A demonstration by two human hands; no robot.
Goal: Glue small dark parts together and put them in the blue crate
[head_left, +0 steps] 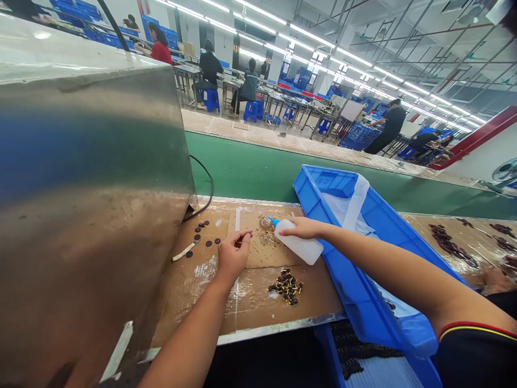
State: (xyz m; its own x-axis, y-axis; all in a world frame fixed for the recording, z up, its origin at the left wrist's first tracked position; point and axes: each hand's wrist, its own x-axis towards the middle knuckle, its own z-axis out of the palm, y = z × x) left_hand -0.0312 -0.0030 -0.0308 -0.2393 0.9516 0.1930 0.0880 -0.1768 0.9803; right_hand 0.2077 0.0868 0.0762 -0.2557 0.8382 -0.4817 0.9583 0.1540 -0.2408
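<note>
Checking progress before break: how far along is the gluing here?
Done: a pile of small dark pieces lies on the cardboard. In hand: right hand tips a white squeeze bottle; left hand pinches a small part. Left: loose dark discs.

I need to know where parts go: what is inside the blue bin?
The blue bin holds a clear plastic bag. The right hand's forearm covers part of its floor, so the rest is hidden.
</note>
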